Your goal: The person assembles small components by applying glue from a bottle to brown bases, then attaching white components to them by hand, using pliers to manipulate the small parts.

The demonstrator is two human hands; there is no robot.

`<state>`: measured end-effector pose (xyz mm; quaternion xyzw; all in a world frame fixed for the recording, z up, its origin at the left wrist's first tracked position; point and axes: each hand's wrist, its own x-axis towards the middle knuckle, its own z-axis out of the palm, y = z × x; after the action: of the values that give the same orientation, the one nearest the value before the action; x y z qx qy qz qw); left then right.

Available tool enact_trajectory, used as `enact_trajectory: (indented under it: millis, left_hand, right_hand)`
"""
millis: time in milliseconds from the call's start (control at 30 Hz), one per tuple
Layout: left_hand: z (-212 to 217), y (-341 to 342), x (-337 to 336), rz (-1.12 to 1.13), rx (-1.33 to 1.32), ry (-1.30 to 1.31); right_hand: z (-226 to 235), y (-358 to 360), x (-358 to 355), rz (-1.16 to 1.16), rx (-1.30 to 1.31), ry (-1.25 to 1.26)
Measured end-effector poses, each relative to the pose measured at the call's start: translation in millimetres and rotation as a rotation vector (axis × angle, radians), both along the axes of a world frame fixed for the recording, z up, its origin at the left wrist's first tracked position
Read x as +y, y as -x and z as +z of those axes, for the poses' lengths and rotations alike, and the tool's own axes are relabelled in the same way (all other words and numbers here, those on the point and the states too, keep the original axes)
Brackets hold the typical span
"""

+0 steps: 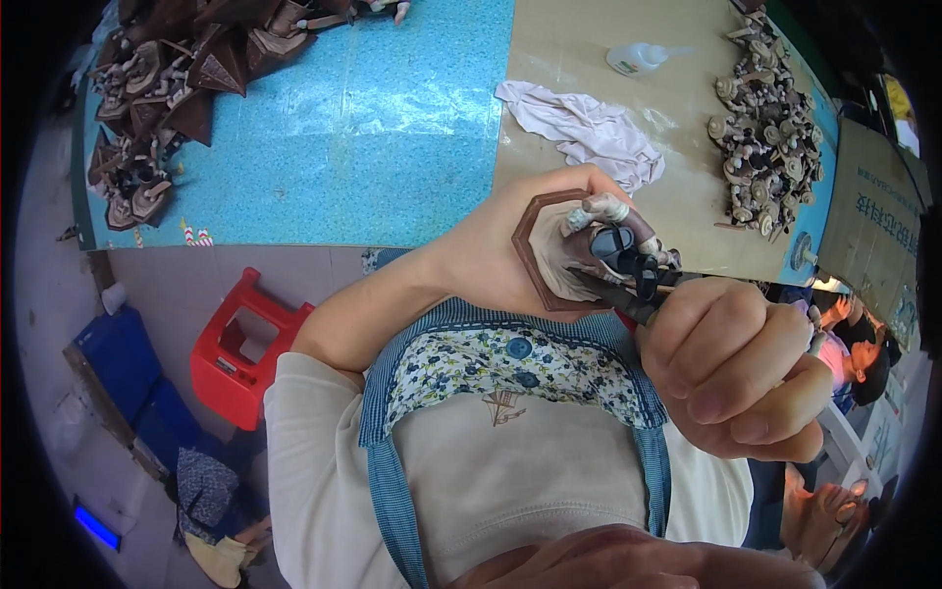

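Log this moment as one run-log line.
left hand: holds hexagonal wooden plaque | right hand: fist grip on dark tool, tip at plaque's small figures | behind: white cloth, glue bottle

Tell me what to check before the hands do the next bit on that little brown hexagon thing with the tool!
1. Left hand has a firm hold on the hexagonal base: ok, fingers wrap its top and back edge.
2. Right hand grips the dark tool: ok, fist closed around it.
3. Tool tip sits on the small figures on the base: cannot tell, the parts overlap.
4. Left fingertips out of the tool's way: cannot tell, the thumb side is hidden.
5. Glue bottle nearby: ok, lying on the tan board beside the crumpled cloth.
6. Spare parts on hand: ok, a pile of small pieces lies on the board.
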<state>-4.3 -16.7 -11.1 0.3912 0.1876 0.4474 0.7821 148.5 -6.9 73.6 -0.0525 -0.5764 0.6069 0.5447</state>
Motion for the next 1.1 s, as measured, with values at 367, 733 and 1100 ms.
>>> enact_trajectory:
  millis: [367,733,1100]
  left_hand:
    - [-1,0,-1,0.004,0.062,-0.032]
    - [-5,-3,-4,0.030,0.082,-0.066]
    - [0,-3,-6,0.086,0.182,-0.097]
  right_hand:
    - [-1,4,-3,-0.069,-0.020,-0.047]
    - [-6,9,-14,-0.091,-0.019,-0.009]
    - [-7,11,-20,-0.156,-0.047,-0.067]
